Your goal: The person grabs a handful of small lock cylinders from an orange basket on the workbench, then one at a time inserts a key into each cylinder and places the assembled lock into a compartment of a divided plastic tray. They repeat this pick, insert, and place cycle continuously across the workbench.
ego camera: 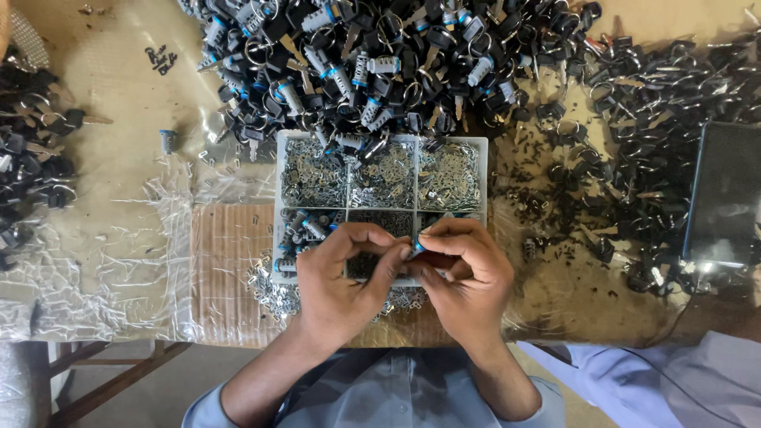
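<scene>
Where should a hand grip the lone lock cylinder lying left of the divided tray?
Probably around the grey barrel of the lone lock cylinder, pinched across its sides from above. It lies apart on the table cover, blue-ringed end up-frame, with open room around it.

Hands: two, left hand (341,281), right hand (468,277). Compartment tray (380,140): one, six sections. Dark flat device (725,194): one. Lock cylinders and keys (380,55): heaped, too many to count.

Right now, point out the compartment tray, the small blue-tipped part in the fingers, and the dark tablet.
compartment tray (482,170): head view, right rim.
blue-tipped part (417,246): head view, blue end between both hands' fingertips.
dark tablet (725,190): head view, middle of its screen.
</scene>
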Tool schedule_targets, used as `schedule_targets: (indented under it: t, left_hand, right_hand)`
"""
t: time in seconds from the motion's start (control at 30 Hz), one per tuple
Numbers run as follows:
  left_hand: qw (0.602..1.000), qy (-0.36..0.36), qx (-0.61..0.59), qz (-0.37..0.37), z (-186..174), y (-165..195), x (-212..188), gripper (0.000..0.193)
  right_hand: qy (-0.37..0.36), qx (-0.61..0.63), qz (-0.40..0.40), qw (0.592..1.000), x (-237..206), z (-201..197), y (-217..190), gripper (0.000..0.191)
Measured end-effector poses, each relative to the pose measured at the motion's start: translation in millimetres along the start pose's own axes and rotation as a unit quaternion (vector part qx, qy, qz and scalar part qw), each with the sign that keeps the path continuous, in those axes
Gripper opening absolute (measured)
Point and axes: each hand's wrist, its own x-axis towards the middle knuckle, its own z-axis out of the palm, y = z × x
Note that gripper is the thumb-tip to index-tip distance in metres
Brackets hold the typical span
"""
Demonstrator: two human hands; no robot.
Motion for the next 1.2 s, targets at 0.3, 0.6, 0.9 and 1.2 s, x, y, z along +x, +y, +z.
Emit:
schedule_targets:
  t: [0.3, 0.6, 0.9, 1.2]
  left_hand:
    - [0.978, -0.002, 0.17, 0.123, -14.6, 10.8, 17.2, 0.021]
    - [0.982, -0.018, 0.162, 0.093, -17.1, 14.0, 16.6, 0.024]
    - [0.987, 0.037, 0.131, 0.083, -7.2, 12.9, 13.5, 0.023]
    - [0.956, -0.02, 0.263, 0.13, -15.5, 12.7, 15.7, 0.017]
  right_hand:
    - [0.002, 0.051, 0.024, 0.998, 2.2, -1.0, 1.8, 0.038]
    - [0.014, 0.029, 0.038, 0.999, 4.6, 0.7, -0.7, 0.04]
    - [0.003, 0.029, 0.018, 0.999, 1.7, -1.2, 5.6, 0.035]
    - [0.013, 0.079, 0.038, 0.996, 3.4, 1.2, 4.9, 0.037]
